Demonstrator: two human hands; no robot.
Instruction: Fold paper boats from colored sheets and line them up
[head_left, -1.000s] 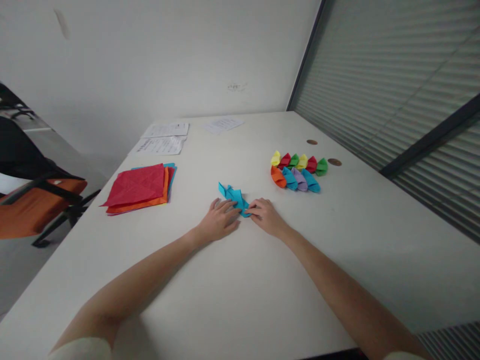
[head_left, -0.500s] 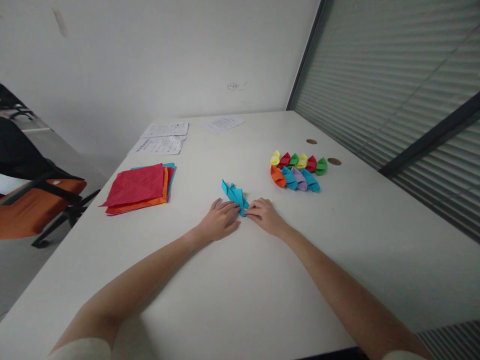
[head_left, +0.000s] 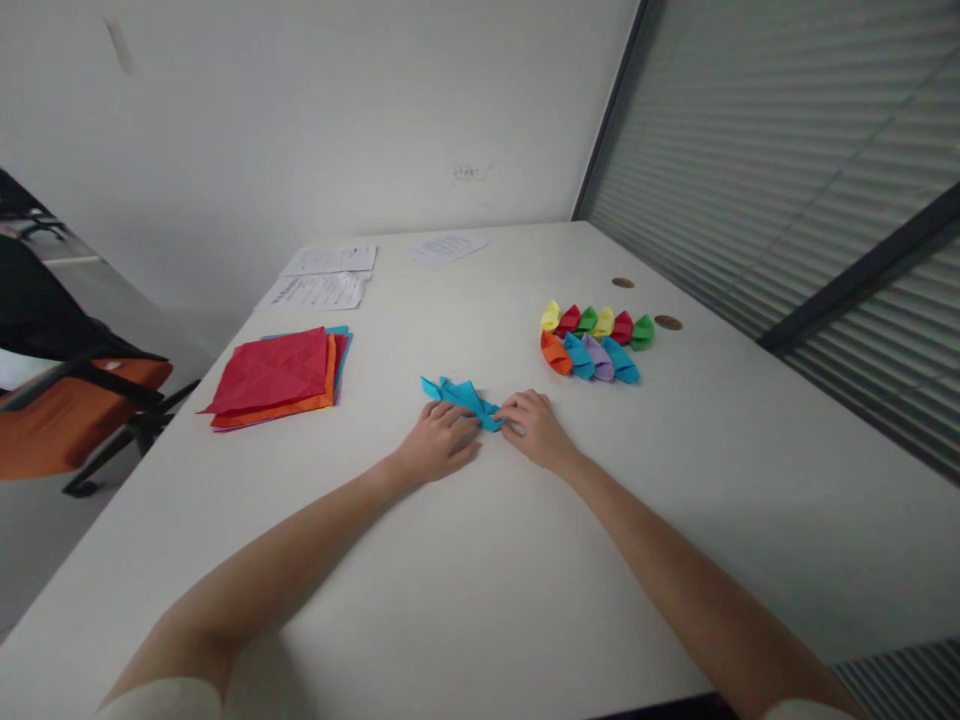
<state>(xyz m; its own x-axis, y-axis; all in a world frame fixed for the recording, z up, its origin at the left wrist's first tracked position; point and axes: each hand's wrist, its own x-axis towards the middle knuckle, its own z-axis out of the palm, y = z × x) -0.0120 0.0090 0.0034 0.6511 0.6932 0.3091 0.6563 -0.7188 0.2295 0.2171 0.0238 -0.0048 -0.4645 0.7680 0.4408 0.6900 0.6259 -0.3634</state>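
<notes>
A partly folded light-blue paper (head_left: 459,396) lies on the white table (head_left: 480,560) in front of me. My left hand (head_left: 437,441) rests on its near edge, fingers curled and pressed onto the paper. My right hand (head_left: 533,428) pinches the paper's right tip with its fingertips. The part of the paper under both sets of fingers is hidden.
A stack of flat coloured sheets (head_left: 281,376), red on top, lies to the left. Several finished folded paper shapes (head_left: 595,343) sit in two rows at the right. Printed papers (head_left: 322,278) lie at the far edge. An orange chair (head_left: 67,400) stands left of the table.
The blue paper has turned and flattened, its free end swinging left and down toward the table. Both hands have stayed in nearly the same place, shifting slightly away from me.
</notes>
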